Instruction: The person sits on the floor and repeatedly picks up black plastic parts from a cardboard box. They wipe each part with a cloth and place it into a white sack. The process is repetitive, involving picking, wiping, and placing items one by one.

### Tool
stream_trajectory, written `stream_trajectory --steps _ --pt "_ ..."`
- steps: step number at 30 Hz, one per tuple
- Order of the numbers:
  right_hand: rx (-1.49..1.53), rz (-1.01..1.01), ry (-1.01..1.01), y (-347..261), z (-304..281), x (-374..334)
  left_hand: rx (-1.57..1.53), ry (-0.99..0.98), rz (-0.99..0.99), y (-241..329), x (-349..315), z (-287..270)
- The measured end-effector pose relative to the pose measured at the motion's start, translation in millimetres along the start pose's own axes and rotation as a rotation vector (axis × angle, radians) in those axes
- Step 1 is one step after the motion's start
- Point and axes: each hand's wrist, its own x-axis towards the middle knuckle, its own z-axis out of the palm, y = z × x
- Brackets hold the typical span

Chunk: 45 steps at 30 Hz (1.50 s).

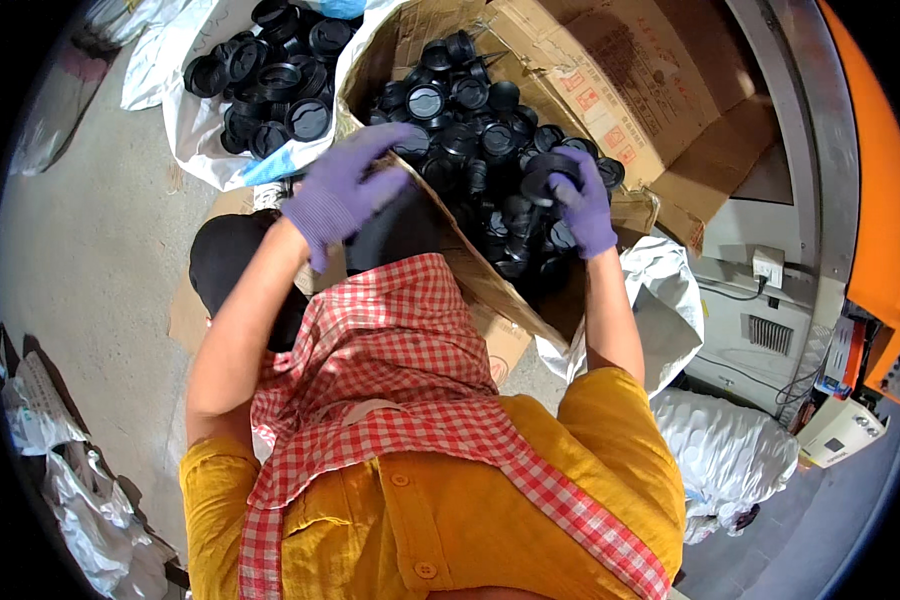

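Pinching a black round cap (538, 182) by its near rim, the gloved right hand (578, 205) held it over the heap of loose black parts (460, 140) that filled the space below and to the left of it. Thumb and fingers seemed to grip only the edge, so most of the disc jutted out leftward from the fingertips. The left hand (345, 195), gloved too, had its fingers spread and slightly bent, with nothing visible in its grasp. It hovered by the near side wall of the cardboard box (495, 290); whether it touched that wall could not be told. Forward and to the left of this hand sat a white sack (192, 135) with more black caps (270, 80) inside.

Handling the cap well seemed to call for a firm pinch, well in on the rim, and a straight lift away from the heap. The ridged piece (477, 180) to the left of the right hand looked likely to snag a dragged rim. Since the box wall ran between the hands, passing anything across needed clearance above its edge, with the left palm turned up to receive it.
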Motion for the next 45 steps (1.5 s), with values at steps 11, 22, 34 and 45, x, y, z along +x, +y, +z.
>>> stream_trajectory --steps 11,22,34,45 --pt "0.199 -0.144 -0.697 -96 55 -96 -0.789 0.231 -0.480 56 -80 44" --pt "-0.432 -0.493 -0.678 -99 105 -121 -0.707 -0.194 -0.493 73 -134 27" --pt "0.744 0.542 -0.763 -50 22 -119 -0.578 0.368 -0.354 107 -132 -66" --pt "-0.495 -0.371 0.230 -31 99 -53 0.038 0.127 -0.012 107 -85 60"
